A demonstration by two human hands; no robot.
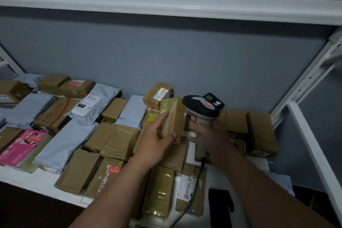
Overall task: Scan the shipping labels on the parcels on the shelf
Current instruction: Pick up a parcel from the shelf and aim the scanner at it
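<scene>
Both forearms bare, no sleeves; left hand & right hand ungloved, no rings seen.

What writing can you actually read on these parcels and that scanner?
"010": black tag on the grey mailer's white label.
White snowflake-like sign: scanner head sticker, in the right hand.
Barcode label on the back box: too blurred.
Red stickers, pink box: unreadable.

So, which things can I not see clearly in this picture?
- Held parcel, head view: the face turned toward the scanner points away from the camera, so any label there is hidden.
- Label text on the grey mailer: too small and blurred to read.
- Pink box: print blurred.
- Right hand: trigger finger hidden behind the scanner handle.
</scene>
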